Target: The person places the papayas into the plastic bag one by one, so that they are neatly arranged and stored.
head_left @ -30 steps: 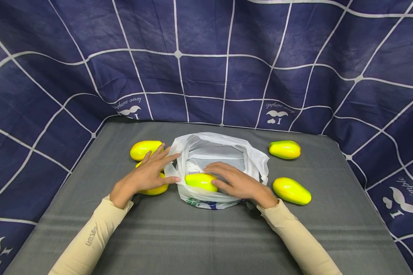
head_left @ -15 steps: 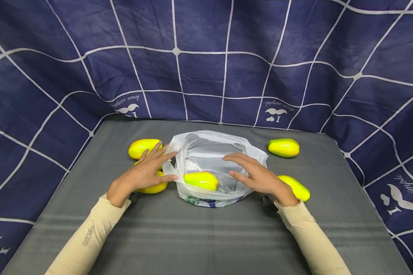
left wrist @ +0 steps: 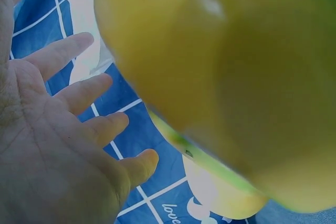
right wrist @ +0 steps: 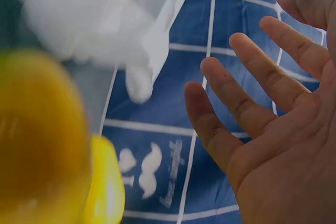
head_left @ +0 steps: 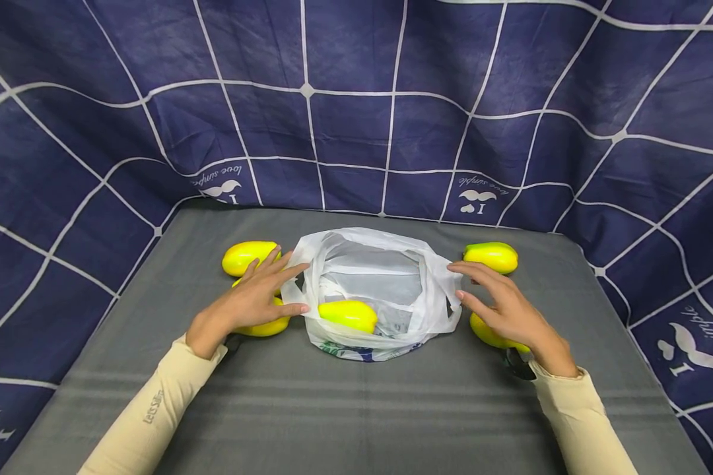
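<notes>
A white plastic bag (head_left: pixel 371 260) stands with its mouth wide at the centre of the table. One yellow-green papaya (head_left: pixel 349 316) lies inside it, near the front rim. My left hand (head_left: pixel 243 303) hovers with spread fingers at the bag's left edge, over three papayas (head_left: pixel 251 258) that it partly hides. On the other side, my right hand (head_left: pixel 508 313) is held with its fingers apart, fingertips right at the bag's right edge. It partly covers a papaya (head_left: pixel 481 333). Neither palm holds anything; a large papaya (left wrist: pixel 226 77) fills much of the left wrist view.
Another papaya (head_left: pixel 492 256) lies at the back right, beyond my right hand. The grey table cloth (head_left: pixel 356 415) ends at a dark blue curtain (head_left: pixel 356 119) with white lines, which encloses the back and sides.
My right hand has drawn back from the papaya in the bag, out to the right past the bag's edge. The papaya stays inside. My left hand has hardly moved.
</notes>
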The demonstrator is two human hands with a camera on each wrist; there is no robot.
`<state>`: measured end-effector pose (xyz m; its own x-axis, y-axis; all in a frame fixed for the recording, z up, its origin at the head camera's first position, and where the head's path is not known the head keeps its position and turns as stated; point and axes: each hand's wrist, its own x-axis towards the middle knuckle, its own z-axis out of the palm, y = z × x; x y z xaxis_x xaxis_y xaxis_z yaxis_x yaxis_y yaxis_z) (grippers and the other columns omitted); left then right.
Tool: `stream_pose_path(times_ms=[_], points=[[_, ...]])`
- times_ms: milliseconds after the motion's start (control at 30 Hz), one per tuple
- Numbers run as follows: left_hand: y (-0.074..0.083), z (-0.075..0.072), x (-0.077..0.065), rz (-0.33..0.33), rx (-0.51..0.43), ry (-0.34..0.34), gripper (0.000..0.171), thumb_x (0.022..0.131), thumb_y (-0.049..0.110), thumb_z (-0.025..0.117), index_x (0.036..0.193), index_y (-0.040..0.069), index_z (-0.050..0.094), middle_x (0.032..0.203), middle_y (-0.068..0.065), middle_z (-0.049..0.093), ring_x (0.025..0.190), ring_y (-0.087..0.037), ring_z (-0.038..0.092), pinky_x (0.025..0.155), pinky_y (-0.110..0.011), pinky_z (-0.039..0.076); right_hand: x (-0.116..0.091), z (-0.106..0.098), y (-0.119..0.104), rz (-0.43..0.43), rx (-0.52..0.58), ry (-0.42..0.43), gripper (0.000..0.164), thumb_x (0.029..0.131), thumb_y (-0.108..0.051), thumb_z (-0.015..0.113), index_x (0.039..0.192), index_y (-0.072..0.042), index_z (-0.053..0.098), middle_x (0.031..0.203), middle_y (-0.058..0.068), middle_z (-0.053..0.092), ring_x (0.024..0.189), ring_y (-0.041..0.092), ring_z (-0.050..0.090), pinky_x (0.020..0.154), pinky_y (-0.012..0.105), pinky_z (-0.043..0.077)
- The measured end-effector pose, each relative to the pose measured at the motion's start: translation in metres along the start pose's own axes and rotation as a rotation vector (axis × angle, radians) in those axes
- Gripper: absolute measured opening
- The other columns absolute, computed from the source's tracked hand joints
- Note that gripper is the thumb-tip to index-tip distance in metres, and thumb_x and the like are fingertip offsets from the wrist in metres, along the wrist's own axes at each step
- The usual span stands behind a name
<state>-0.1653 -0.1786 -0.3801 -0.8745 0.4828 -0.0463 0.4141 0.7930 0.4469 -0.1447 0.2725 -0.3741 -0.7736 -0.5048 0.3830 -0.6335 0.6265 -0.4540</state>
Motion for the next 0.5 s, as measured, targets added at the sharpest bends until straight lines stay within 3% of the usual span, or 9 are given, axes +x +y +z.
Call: stream_pose_path(times_ms=[200, 367, 500], points=[[-0.001, 0.001, 0.000, -0.002, 0.002, -0.002, 0.082, 0.087, 0.056, 0.072, 0.154, 0.020, 0.042, 0.165, -0.019, 0.021, 0.154, -0.043, 0.005, 0.117, -0.071, 0.004, -0.025, -0.014, 0.011, 0.093, -0.039, 0.022, 0.053, 0.093, -0.008, 0.071, 0.142, -0.018, 0.056, 0.141, 0.002, 0.059, 0.129, -0.001, 0.048, 0.106, 0.005, 0.029], [-0.002, 0.003, 0.000, -0.013, 0.000, -0.014, 0.083, 0.086, 0.056, 0.073, 0.154, 0.022, 0.041, 0.166, -0.017, 0.020, 0.155, -0.041, 0.003, 0.119, -0.069, 0.003, -0.038, -0.019, 0.017, 0.113, -0.058, 0.036, 0.053, 0.091, -0.005, 0.071, 0.140, -0.020, 0.057, 0.138, 0.000, 0.059, 0.125, -0.005, 0.049, 0.101, 0.006, 0.035], [-0.002, 0.003, 0.001, -0.016, -0.004, -0.021, 0.083, 0.086, 0.056, 0.073, 0.154, 0.023, 0.041, 0.166, -0.017, 0.019, 0.155, -0.040, 0.003, 0.119, -0.068, 0.003, -0.046, -0.020, 0.022, 0.120, -0.077, 0.040, 0.053, 0.089, -0.005, 0.074, 0.138, -0.019, 0.059, 0.135, 0.003, 0.061, 0.125, -0.008, 0.047, 0.101, 0.004, 0.032]])
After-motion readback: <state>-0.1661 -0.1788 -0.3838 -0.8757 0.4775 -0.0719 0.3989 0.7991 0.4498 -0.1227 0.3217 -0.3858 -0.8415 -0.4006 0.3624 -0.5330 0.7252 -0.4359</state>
